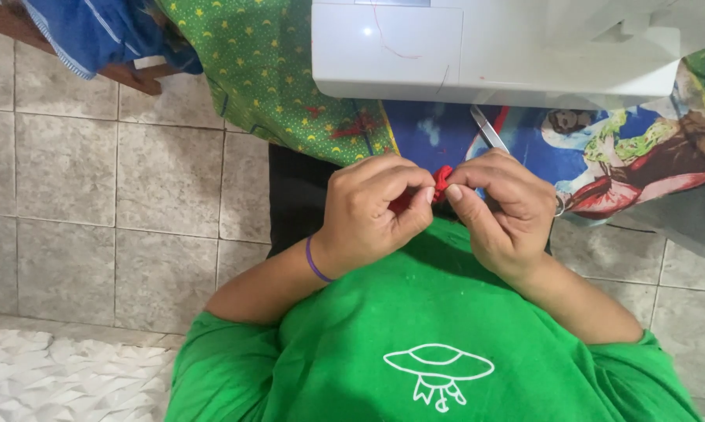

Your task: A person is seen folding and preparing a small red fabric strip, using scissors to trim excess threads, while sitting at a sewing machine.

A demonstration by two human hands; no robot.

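Observation:
My left hand (376, 207) and my right hand (501, 207) meet in front of my chest, both pinching a small red piece of fabric (442, 180) between thumbs and fingertips. Most of the red piece is hidden by my fingers. A purple band (315, 262) circles my left wrist. Just beyond my right hand lie metal scissors (487, 127), with only one blade and part of a handle ring showing. Above them stands a white sewing machine (485, 47) at the table's near edge.
A colourful printed cloth (618, 148) covers the table under the machine, and green star-patterned fabric (266, 70) hangs to its left. A blue cloth (94, 31) rests on a wooden chair at top left. Grey tiles (110, 187) cover the floor, with a white textured mat (63, 375) at bottom left.

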